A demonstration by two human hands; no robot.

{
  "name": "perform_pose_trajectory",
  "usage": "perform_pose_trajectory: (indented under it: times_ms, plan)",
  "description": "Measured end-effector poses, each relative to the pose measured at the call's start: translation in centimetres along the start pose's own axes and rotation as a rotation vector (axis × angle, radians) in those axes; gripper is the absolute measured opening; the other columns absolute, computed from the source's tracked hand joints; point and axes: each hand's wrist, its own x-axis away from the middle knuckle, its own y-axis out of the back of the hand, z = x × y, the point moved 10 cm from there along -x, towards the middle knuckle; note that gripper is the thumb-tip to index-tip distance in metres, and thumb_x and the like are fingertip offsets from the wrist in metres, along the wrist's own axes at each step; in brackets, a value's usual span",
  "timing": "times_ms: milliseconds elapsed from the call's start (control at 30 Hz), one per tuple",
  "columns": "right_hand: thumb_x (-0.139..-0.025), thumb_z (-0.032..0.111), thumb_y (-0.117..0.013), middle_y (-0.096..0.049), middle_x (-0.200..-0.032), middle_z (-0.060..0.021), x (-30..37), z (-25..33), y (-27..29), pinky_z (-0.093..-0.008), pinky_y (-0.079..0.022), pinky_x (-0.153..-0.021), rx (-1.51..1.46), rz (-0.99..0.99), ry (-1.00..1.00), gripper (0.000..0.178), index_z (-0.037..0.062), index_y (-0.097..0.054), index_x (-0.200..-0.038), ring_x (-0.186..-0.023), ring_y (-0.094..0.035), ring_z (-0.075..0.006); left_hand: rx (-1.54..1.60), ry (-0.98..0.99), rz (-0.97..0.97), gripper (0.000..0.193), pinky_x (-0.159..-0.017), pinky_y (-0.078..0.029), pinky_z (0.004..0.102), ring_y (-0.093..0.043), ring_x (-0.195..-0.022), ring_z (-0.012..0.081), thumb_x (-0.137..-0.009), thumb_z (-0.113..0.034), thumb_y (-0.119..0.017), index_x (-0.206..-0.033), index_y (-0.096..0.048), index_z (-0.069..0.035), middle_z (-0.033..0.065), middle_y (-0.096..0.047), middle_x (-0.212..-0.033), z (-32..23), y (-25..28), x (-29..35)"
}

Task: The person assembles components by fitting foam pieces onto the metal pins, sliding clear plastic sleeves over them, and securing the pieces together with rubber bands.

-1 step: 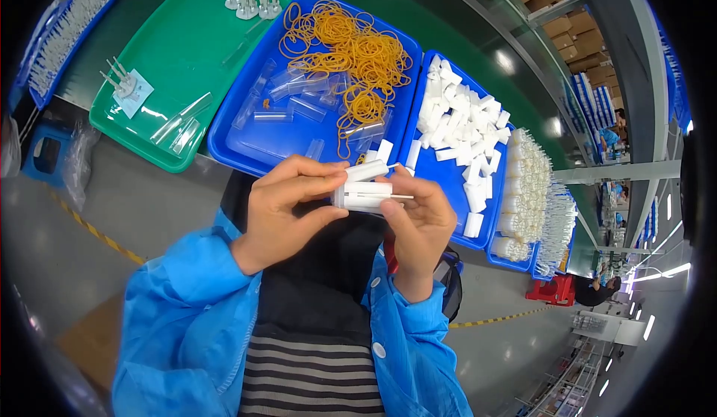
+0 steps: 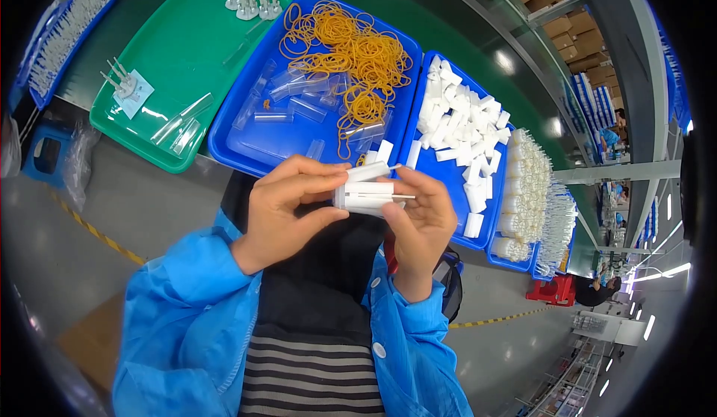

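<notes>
In front of my torso, over the near edge of the trays, both hands hold a small bundle of white tubes (image 2: 370, 188). My left hand (image 2: 287, 202) grips its left end between thumb and fingers, where a clear rim shows. My right hand (image 2: 420, 219) closes round the other end, its thumb against the lower tube. A thin pin (image 2: 405, 197) sticks out to the right between my right fingers. One upper tube (image 2: 368, 172) lies tilted against the rest, its own thin tip by my right index finger. The palm sides are partly hidden.
A blue tray (image 2: 246, 142) holds yellow rubber bands (image 2: 351, 39) and clear tubes. To its right, another blue tray (image 2: 441, 181) carries loose white tubes (image 2: 463, 122). At the left, a green tray (image 2: 168, 51) has pronged pieces (image 2: 128, 88). White pieces (image 2: 524, 185) stand packed far right.
My right fingertips and the thin pin have shifted very slightly to the right. Both hands keep hold of the bundle, and the trays are unchanged.
</notes>
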Motion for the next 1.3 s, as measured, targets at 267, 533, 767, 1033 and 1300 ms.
perform_pose_trajectory:
  times_ms: [267,533,767,1033,1300]
  plan:
    - [-0.067,0.010,-0.086,-0.051,-0.137,-0.0179,-0.1,-0.6,-4.0,-0.0420,-0.037,-0.107,-0.406,-0.079,-0.029,0.105,-0.0016,-0.020,-0.149,-0.132,-0.047,-0.0275,0.641,0.374,0.121,0.040,-0.102,-0.048,0.0369,-0.055,-0.123,0.0250,-0.090,0.004,-0.061,-0.129,-0.052,0.002,0.0162,-0.055,-0.132,3.8,-3.0,0.8]
    - [-0.072,-0.001,-0.077,-0.069,-0.090,-0.0063,-0.9,1.7,-6.5,-0.0420,-0.036,-0.105,0.187,0.058,0.223,0.086,-0.0040,-0.029,-0.144,-0.094,-0.068,-0.0194,0.787,0.597,0.116,0.036,-0.097,-0.049,0.0349,-0.059,-0.116,0.0231,-0.096,-0.010,-0.054,-0.130,-0.053,0.003,0.0156,-0.059,-0.127,3.9,-2.0,0.9]
    - [-0.065,0.000,-0.080,-0.067,-0.088,-0.0091,-1.1,1.8,-7.6,-0.0347,-0.051,-0.080,0.329,0.022,0.313,0.039,0.0040,-0.063,-0.099,-0.087,-0.066,-0.0243,0.591,0.591,0.081,0.034,-0.088,-0.053,0.0297,-0.065,-0.102,0.0182,-0.092,-0.012,-0.064,-0.121,-0.059,0.005,0.0119,-0.066,-0.112,4.4,-0.6,0.6]
    - [-0.066,-0.006,-0.076,-0.066,-0.098,-0.0117,-1.4,1.4,-8.3,-0.0345,-0.051,-0.080,0.203,-0.073,0.230,0.029,0.0059,-0.064,-0.090,-0.093,-0.064,-0.0263,0.571,0.475,-0.002,0.026,-0.077,-0.055,0.0263,-0.067,-0.090,0.0158,-0.090,-0.009,-0.066,-0.112,-0.065,0.006,0.0116,-0.069,-0.100,4.9,1.2,0.3]
    - [-0.074,-0.008,-0.071,-0.066,-0.106,-0.0170,-1.9,1.3,-9.7,-0.0392,-0.051,-0.086,0.235,-0.001,0.306,0.030,0.0073,-0.047,-0.082,-0.093,-0.064,-0.0274,0.500,0.468,-0.029,0.026,-0.077,-0.055,0.0261,-0.067,-0.092,0.0156,-0.096,-0.014,-0.060,-0.113,-0.065,0.004,0.0099,-0.068,-0.103,4.2,2.3,0.0]
